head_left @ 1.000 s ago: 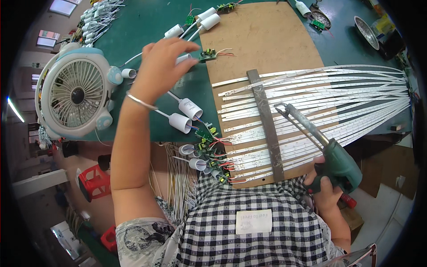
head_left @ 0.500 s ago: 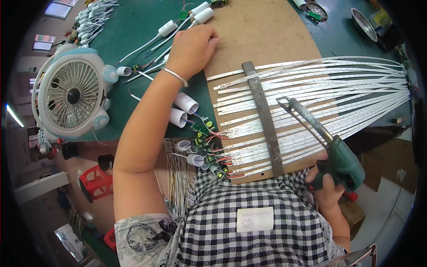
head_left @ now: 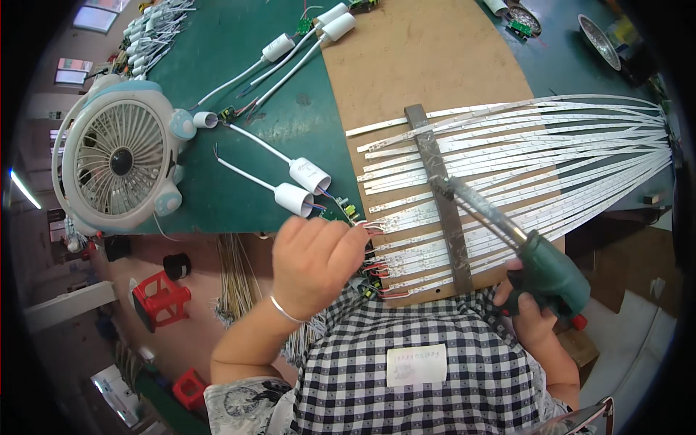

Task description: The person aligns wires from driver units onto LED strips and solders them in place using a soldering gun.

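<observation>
My left hand is closed over the green circuit boards at the near left edge of the brown board. Its curled thumb and fingertips are beside thin red wires; whatever they pinch is hidden. In my right hand is a green soldering gun, its metal barrel pointing up and left. The gun's tip is over a dark bar lying across several white LED strips. Red wires join some nearer strips to the circuit boards.
Two white lamp caps with cables lie left of the strips, and more caps lie farther off. A fan stands on the left edge of the green table. Metal dishes sit at the far right.
My left hand has come back from the far lamp caps toward me, to the circuit boards by the near strips. The soldering gun's tip has shifted slightly left and nearer, over the bar.
</observation>
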The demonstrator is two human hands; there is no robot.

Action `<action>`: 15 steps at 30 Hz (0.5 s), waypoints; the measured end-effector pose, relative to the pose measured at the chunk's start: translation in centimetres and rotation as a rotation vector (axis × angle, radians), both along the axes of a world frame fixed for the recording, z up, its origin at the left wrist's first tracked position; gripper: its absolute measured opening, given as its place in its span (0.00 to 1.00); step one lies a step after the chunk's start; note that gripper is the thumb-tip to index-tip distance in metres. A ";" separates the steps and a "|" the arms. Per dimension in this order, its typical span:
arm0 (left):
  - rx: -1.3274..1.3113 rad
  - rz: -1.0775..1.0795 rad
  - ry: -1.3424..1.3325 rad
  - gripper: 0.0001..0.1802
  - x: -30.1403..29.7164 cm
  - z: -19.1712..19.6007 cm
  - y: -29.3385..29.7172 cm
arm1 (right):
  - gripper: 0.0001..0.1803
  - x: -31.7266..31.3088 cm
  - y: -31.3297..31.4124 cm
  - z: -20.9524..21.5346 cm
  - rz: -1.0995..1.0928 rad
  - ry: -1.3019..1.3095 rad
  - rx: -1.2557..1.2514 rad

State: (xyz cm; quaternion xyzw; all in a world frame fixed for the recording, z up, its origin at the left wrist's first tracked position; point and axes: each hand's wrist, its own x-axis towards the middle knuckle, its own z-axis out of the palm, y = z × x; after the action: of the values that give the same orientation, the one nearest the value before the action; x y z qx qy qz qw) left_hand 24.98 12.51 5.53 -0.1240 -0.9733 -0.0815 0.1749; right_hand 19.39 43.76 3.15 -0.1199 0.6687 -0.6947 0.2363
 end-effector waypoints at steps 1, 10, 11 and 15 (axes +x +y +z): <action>0.069 0.066 -0.010 0.12 0.3 -0.5 0.5 | 0.30 0.2 0.1 0.1 0.028 -0.019 0.024; 0.060 0.032 0.090 0.11 -0.4 -1.4 1.3 | 0.29 0.8 0.8 0.3 0.045 -0.006 0.054; 0.060 0.031 0.089 0.11 -0.1 -1.5 1.2 | 0.29 0.7 0.9 0.2 0.082 -0.012 0.057; 0.072 0.051 0.030 0.11 0.6 -1.8 1.2 | 0.29 0.9 0.2 0.4 0.017 -0.010 0.057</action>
State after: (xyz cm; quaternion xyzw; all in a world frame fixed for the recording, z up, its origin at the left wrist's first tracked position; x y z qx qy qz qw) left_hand 25.57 13.76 3.72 -0.0938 -0.9699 -0.1100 0.1961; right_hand 20.28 43.91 3.60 -0.1153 0.6858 -0.6741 0.2488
